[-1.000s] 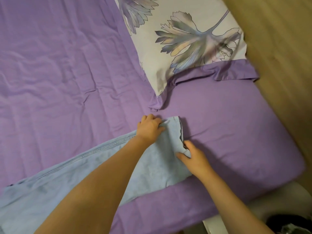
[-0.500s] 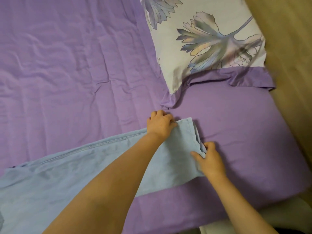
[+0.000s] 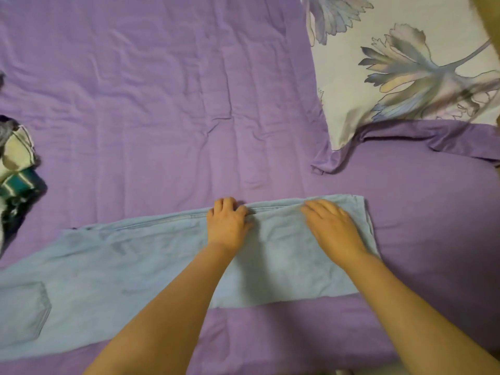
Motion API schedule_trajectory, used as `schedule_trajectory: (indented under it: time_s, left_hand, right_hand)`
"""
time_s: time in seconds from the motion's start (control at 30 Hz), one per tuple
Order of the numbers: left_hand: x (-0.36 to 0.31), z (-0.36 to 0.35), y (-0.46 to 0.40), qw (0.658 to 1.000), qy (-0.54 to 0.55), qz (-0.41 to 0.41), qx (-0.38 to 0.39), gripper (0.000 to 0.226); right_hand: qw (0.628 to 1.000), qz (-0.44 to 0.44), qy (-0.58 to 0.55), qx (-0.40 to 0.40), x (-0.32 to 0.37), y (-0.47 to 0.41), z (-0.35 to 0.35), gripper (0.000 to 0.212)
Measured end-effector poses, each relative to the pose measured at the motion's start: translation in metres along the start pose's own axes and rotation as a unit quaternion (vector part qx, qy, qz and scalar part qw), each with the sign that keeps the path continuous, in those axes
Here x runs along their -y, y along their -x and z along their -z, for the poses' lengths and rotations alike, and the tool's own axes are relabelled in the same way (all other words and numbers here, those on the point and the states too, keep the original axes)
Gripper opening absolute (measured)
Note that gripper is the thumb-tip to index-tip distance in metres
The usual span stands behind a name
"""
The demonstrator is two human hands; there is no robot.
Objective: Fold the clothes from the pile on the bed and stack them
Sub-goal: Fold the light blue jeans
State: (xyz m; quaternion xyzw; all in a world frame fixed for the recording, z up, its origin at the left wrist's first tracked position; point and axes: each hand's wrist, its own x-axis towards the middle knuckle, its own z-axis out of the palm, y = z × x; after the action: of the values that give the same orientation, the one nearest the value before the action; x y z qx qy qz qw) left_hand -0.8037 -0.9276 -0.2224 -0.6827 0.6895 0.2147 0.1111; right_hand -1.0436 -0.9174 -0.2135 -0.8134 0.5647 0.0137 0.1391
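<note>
the left hand (image 3: 228, 224) rests on the far seam edge of the light blue jeans (image 3: 151, 255), its fingers curled over that edge, perhaps pinching it, though the grip is hard to make out; the right hand (image 3: 334, 230) lies flat with straight fingers on the jeans' leg end. the jeans lie spread flat along the near side of the purple bed sheet (image 3: 162, 104). beyond the jeans' leg end sits a leaf-print pillow (image 3: 400, 66), and off their other end a clothes pile (image 3: 16, 169) lies at the sheet's edge.

Soft matt denim jeans (image 3: 151, 255) lie on a wrinkled, faintly sheeny cloth sheet (image 3: 151, 109).
</note>
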Motion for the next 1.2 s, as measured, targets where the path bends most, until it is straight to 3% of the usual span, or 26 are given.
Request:
schedule_trajectory:
  time_s: [0.17,0.27,0.33,0.4,0.5,0.77,0.97,1.2]
  left_hand:
    - [0.048,0.004,0.008,0.998,0.022,0.057,0.014,0.039]
    - [0.06,0.008,0.005,0.996,0.077,0.045,-0.023,0.036]
    - [0.062,0.011,-0.002,0.993,0.101,0.036,-0.056,0.035]
    - [0.066,0.01,-0.008,0.993,0.108,0.044,-0.032,0.039]
    - [0.086,0.005,-0.006,0.995,0.088,0.039,-0.006,0.05]
    - [0.195,0.011,0.025,0.993,0.05,0.074,-0.077,0.041]
    - [0.287,0.023,0.047,0.989,0.023,0.126,-0.073,0.036]
    - [0.332,0.027,0.057,0.992,-0.012,0.121,-0.037,0.045]
  right_hand:
    - [0.994,0.002,-0.038,0.104,0.016,-0.032,-0.012,0.041]
    - [0.992,-0.058,-0.045,0.107,0.024,-0.041,-0.015,0.026]
    - [0.989,-0.112,-0.044,0.081,0.027,-0.042,-0.016,0.024]
    - [0.987,-0.134,-0.028,0.085,0.035,-0.042,-0.017,0.029]
    - [0.989,-0.111,-0.055,0.081,0.056,-0.047,-0.019,0.034]
    - [0.988,-0.005,-0.056,0.141,0.159,-0.09,-0.03,0.036]
    - [0.981,0.005,-0.042,0.188,0.23,-0.113,-0.031,0.032]
    - [0.978,0.014,-0.046,0.202,0.295,-0.133,-0.039,0.029]
